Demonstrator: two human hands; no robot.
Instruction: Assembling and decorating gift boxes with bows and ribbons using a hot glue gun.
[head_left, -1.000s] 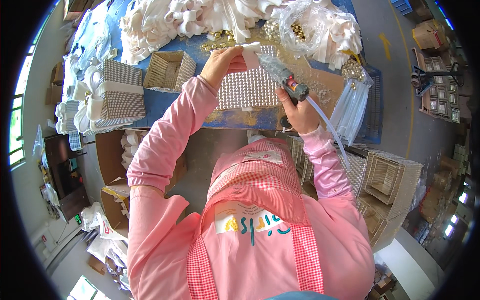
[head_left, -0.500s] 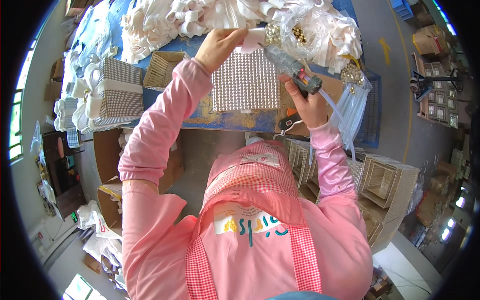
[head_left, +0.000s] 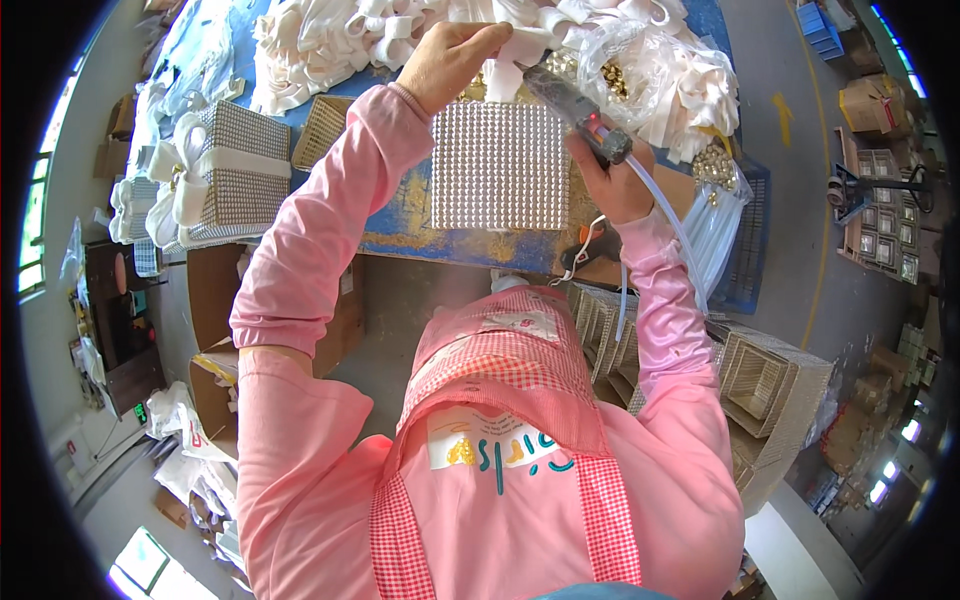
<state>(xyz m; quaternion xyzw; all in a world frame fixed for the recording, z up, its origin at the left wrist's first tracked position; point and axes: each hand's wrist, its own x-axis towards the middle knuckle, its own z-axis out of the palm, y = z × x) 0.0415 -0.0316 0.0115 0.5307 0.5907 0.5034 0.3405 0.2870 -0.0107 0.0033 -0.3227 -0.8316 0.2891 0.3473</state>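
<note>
Studded silver box [head_left: 497, 165] stands at blue table [head_left: 400, 225] edge, between both hands. Left hand [head_left: 447, 60] pinches white ribbon strip [head_left: 525, 45] at box top; right hand [head_left: 610, 180] clamped round glue gun [head_left: 575, 110], nozzle toward ribbon. Box likely light, rigid, studs grippy; hold by side walls. Ribbon soft, limp. Versus earlier frame: box shifted slightly higher, gun tilted closer to top edge.

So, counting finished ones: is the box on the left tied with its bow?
Tied: a white ribbon wraps the studded box, bow on its side.
</note>
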